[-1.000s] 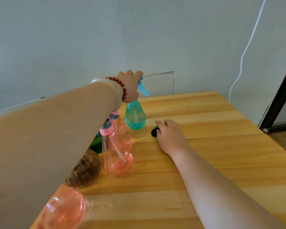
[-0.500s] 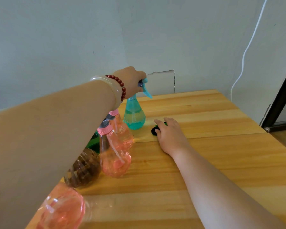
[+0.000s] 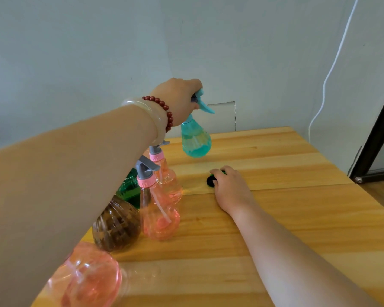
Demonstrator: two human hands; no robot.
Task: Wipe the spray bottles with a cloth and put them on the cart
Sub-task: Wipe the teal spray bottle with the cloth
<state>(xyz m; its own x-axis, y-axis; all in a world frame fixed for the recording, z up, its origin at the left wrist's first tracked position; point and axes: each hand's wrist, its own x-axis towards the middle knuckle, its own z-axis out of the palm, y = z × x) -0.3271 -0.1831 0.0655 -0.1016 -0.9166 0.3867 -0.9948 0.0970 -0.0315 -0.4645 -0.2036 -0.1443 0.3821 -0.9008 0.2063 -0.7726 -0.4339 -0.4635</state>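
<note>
We have a single view, from a wide-angle camera worn on the head. It looks forward and down across the wooden worktop (image 3: pixel 308 229) to the pale wall (image 3: pixel 87 52) behind. It sits close: the left forearm fills the left side, and the right forearm comes in from the bottom right. The left hand (image 3: pixel 177 98), gripping the teal spray bottle (image 3: pixel 195 140), is farthest from us, and the right hand (image 3: pixel 231 189) lies mid-worktop. The nearest pink bottle (image 3: pixel 87 280) blurs at lower left. A dark door frame (image 3: pixel 379 134) leans in at the right margin.
</note>
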